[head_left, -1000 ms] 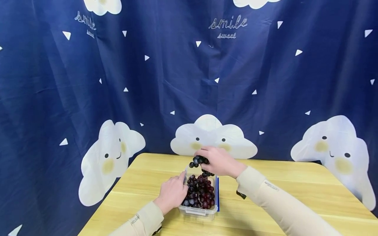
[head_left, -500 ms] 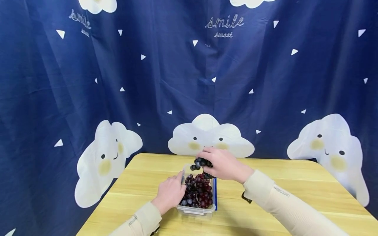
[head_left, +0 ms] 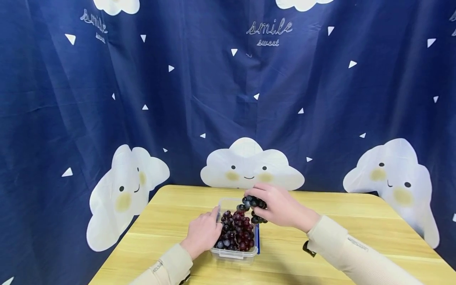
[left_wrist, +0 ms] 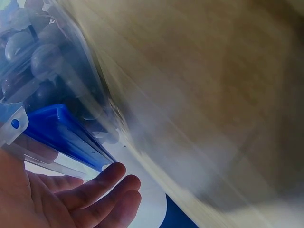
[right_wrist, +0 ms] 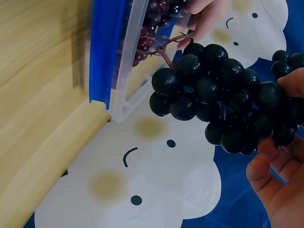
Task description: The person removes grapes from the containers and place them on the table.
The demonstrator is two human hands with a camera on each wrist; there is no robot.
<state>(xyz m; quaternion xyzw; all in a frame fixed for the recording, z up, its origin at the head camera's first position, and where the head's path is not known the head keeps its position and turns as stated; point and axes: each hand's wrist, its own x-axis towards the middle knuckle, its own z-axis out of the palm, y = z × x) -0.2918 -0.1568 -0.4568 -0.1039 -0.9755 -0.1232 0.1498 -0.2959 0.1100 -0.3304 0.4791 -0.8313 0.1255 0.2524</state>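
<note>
- Clearly, much of the fruit already lies in place: the clear box (head_left: 231, 254) stands on the table (head_left: 295, 247) with red grapes (head_left: 246, 236) along its right side and dark grapes (head_left: 225, 242) along its left, reaching close to the front wall.
- One dark bunch (right_wrist: 223, 97) is out of the box, held in the air over its far right corner; this piece of the handling looks unfinished, since the bunch rests on nothing.
- The right hand (head_left: 279, 206) is clamped on that bunch, fingers above and thumb below, with the stem hanging toward the rim; whether it touches the box I cannot tell.
- The left hand (head_left: 202, 231) lies at the box's left wall, its visible fingers loosely extended beside a blue clip (left_wrist: 66, 137); whether it pinches the wall I cannot tell.
- At the box's far end some bare plastic shows, so I judge the box not completely filled.
- No lid shows over the fruit, and another blue clip (head_left: 258, 239) hangs unfastened at the right side; closing is not done.
</note>
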